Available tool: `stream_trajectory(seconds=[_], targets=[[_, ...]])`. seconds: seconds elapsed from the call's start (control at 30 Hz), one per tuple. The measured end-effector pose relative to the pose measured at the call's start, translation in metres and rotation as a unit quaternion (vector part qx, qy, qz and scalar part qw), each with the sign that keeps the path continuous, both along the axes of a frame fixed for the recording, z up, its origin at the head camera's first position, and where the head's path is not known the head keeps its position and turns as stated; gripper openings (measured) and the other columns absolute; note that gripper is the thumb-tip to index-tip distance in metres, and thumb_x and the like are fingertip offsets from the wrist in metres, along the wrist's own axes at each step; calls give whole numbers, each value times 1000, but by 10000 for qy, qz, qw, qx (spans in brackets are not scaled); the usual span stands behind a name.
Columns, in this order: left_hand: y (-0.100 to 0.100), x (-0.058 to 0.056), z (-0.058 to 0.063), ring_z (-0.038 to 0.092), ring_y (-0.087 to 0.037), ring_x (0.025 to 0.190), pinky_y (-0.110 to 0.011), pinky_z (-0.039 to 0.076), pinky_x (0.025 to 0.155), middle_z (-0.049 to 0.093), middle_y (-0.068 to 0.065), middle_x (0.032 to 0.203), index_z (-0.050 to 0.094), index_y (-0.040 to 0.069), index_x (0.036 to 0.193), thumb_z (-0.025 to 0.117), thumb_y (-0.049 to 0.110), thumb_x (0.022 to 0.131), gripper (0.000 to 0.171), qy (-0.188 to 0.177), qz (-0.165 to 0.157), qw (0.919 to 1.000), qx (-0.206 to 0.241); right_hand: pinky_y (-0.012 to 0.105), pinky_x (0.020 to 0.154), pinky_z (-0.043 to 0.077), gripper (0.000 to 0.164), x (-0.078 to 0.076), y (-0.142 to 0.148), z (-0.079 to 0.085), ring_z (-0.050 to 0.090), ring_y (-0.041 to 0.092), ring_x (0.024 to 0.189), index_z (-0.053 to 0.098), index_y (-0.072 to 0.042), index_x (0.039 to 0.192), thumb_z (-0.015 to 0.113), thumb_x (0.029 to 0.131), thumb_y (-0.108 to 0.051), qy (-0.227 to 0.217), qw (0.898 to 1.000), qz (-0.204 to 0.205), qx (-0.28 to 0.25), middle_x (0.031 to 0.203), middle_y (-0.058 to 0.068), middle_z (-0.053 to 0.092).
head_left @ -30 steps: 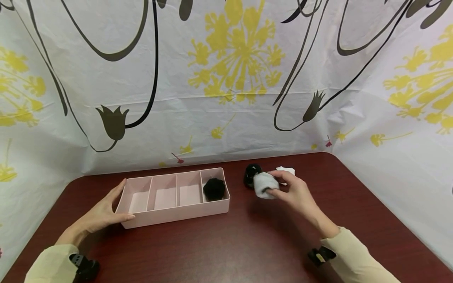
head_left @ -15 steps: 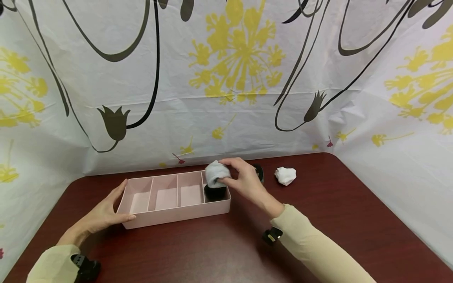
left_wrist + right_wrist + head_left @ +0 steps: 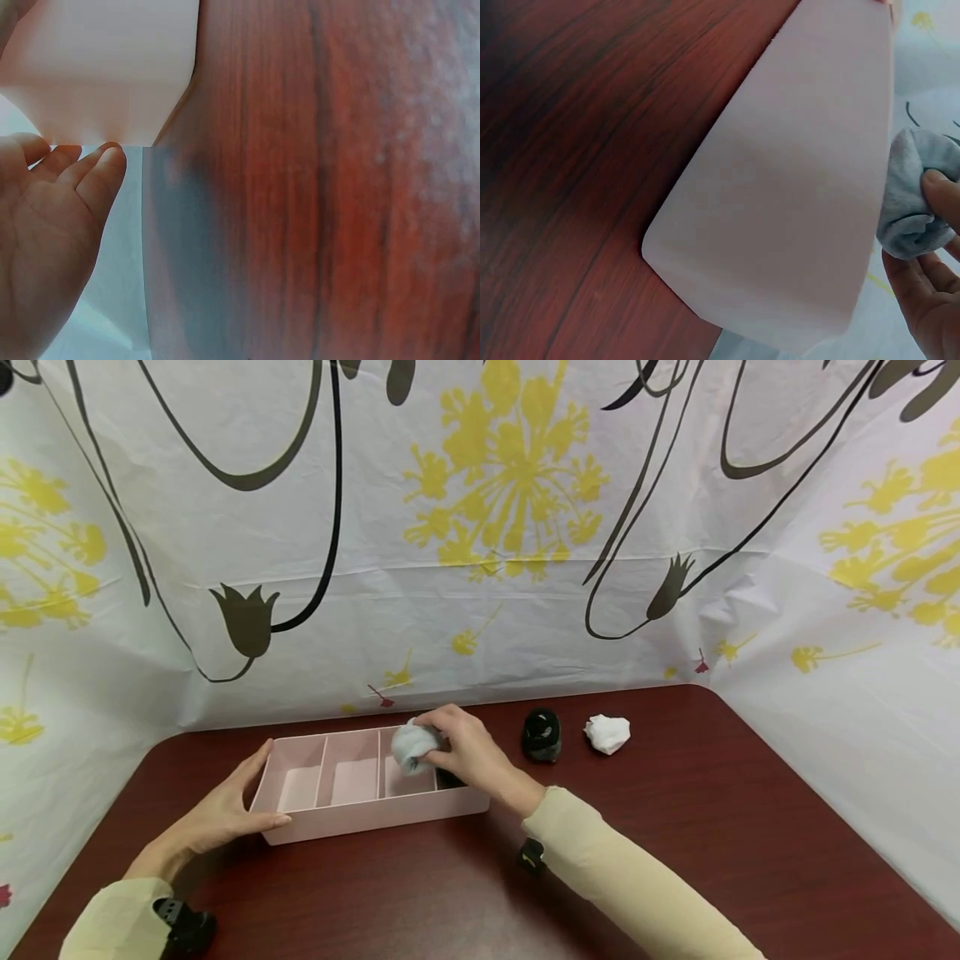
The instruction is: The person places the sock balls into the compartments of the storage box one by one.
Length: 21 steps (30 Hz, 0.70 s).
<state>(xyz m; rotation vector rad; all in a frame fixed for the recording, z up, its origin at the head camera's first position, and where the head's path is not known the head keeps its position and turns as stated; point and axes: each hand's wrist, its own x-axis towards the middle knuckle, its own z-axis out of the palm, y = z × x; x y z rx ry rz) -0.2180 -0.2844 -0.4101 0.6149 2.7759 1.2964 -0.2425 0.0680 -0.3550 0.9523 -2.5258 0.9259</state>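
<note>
Nearest, two cream sleeves reach in over a dark red-brown wood-grain table, a small black wrist device showing at the left one. Beyond it, the left hand grips the left end of a long pale-pink tray, thumb against the front wall and fingers round the end; neither hand nor tray has noticeably shifted over the last second.

What has changed is on the other side. The right hand pinches a soft pale-grey rolled cloth bundle between thumb and fingers, and has carried it leftward, past the end compartment, to the third compartment from the left. The right wrist view shows it up at the rim; whether it touches the tray cannot be told. So the carry looks nearly complete, with the release not yet made. Under that hand, a black fuzzy ball is partly hidden in the right-end compartment.

Farther off, right of the tray, a rounded black bundle with a grey patch is now fully uncovered, with a crumpled white bundle just beside it. Behind hangs a white sheet with yellow and grey flowers.
</note>
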Motion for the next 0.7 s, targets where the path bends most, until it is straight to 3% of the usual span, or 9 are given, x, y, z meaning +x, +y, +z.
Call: stream_trajectory(seconds=[0.17,0.4,0.7], targets=[[0,0,1,12,-51,134,-71,17,97,9,-30,152,3,13,153,79,19,70,113,-50,8,10000,-37,37,82,42,36,-1,-8,0,58,20,97,65,-10,111,76,77,-12,177,9969,-71,765,107,8,62],[-1,-1,3,11,-51,135,-72,17,96,7,-29,153,2,15,153,79,21,70,113,-107,49,9999,-122,32,81,47,33,-2,-25,7,57,24,94,65,-7,107,76,76,-9,360,9878,-16,1517,102,10,60],[-1,0,1,12,-51,134,-72,18,95,8,-30,152,1,15,153,78,20,70,113,-145,59,9998,-115,26,75,47,27,-1,-48,4,54,21,93,67,-13,103,75,77,-12,370,9577,-411,2824,101,5,60]])
